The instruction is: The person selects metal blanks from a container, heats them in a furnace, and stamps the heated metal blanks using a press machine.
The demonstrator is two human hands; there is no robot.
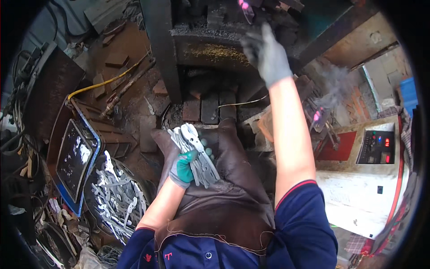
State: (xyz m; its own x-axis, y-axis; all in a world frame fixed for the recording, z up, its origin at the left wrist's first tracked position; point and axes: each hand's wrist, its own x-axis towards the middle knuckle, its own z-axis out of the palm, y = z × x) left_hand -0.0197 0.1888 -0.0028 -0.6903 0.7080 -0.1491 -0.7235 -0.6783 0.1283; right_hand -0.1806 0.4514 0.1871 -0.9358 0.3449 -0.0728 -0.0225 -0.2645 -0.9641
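Note:
My left hand (184, 169), in a green and grey glove, is closed round a bundle of flat grey metal plier-half blanks (204, 162) above my lap. My right hand (271, 58), in a grey glove darkened at the fingers, reaches far forward to the dark machine frame. Its fingers look stretched out and apart, somewhat blurred, with nothing visible in them. Just beyond them is a dark metal piece with a pink-glowing end (244, 5). Several pale green balls (208, 151) show beside the bundle, over the brown leather apron (233, 193).
Left of me stands a round container heaped with similar grey blanks (117, 197), beside a blue-edged metal box (74, 161). A white control cabinet (363, 188) with a lit panel stands right. Smoke rises near another glowing piece (318, 115). Bricks (209, 109) lie ahead, under the machine.

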